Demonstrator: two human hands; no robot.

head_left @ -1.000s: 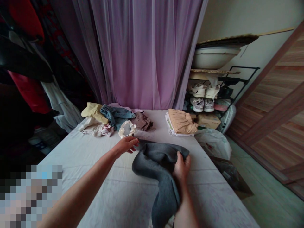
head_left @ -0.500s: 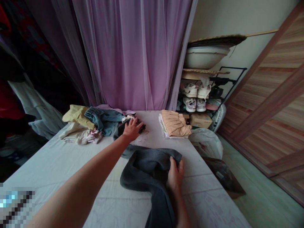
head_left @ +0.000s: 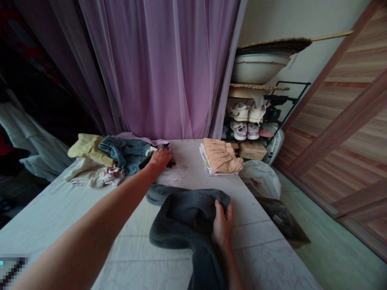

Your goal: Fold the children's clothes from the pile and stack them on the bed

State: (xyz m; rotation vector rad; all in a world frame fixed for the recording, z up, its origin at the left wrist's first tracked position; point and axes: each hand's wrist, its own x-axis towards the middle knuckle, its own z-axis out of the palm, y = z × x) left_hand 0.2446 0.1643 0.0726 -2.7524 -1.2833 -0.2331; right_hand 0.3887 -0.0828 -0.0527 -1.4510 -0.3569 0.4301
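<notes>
My right hand (head_left: pixel 223 223) grips the edge of a dark grey garment (head_left: pixel 181 237), thumb on top and fingers around its far side. This garment looks like trousers and lies loosely bent on the bed-like surface, one long part running toward me. Farther off, my left hand (head_left: pixel 161 158) has its fingers bent down and close together over a small dark garment (head_left: pixel 147 160) with white ruffled trim. The fingertips are partly hidden in the cloth. Beside it lie blue denim clothing (head_left: pixel 127 152), a yellow garment (head_left: pixel 89 148) and a cream garment (head_left: pixel 86 172).
A folded stack with a peach garment (head_left: pixel 220 156) on top sits at the right far edge. Beyond that edge stand a rack with shoes (head_left: pixel 248 131), a white basin (head_left: pixel 258 68) and a plastic bag (head_left: pixel 263 179). A purple curtain (head_left: pixel 160 72) hangs behind.
My left hand has moved a little to the left and away, its spread fingers now drawn together over the dark garment, which has shifted with it. My right hand keeps its grip.
</notes>
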